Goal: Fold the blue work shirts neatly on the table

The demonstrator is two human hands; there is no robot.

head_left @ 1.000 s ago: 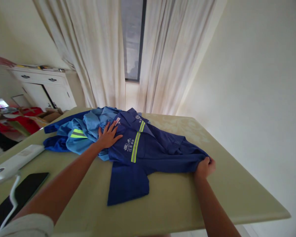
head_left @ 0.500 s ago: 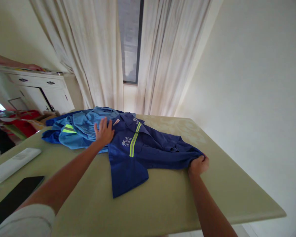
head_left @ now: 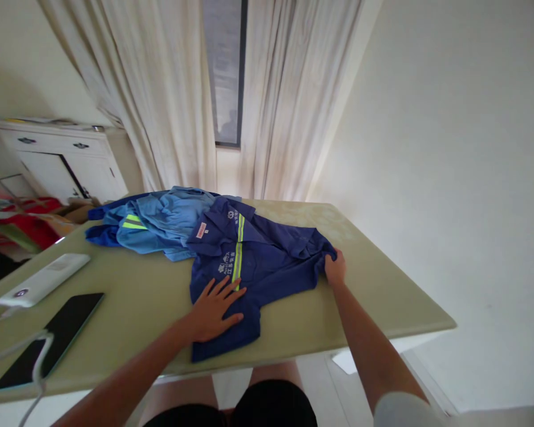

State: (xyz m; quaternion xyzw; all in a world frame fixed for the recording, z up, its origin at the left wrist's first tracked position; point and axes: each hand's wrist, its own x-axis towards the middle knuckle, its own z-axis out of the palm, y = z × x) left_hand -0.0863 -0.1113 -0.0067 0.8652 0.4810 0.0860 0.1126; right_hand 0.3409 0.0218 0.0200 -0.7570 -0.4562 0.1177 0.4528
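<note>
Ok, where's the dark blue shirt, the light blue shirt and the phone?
dark blue shirt (head_left: 276,261): head view, cloth right of the yellow stripe
light blue shirt (head_left: 169,216): head view, crumpled middle
phone (head_left: 62,325): head view, its black screen

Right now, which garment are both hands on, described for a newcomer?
On the pale green table, two garments lie before the curtains. It is the navy shirt, nearer the person, with one vertical yellow stripe; the light blue garment lies beyond it.

Nothing reads clearly; the dark blue shirt (head_left: 271,261) carries a white chest print (head_left: 226,265) of a logo and characters, too small to make out; at its 12 o'clock sits a white gear-shaped mark (head_left: 230,214); at 11 o'clock, a white neck label (head_left: 201,230) with illegible red print.
</note>
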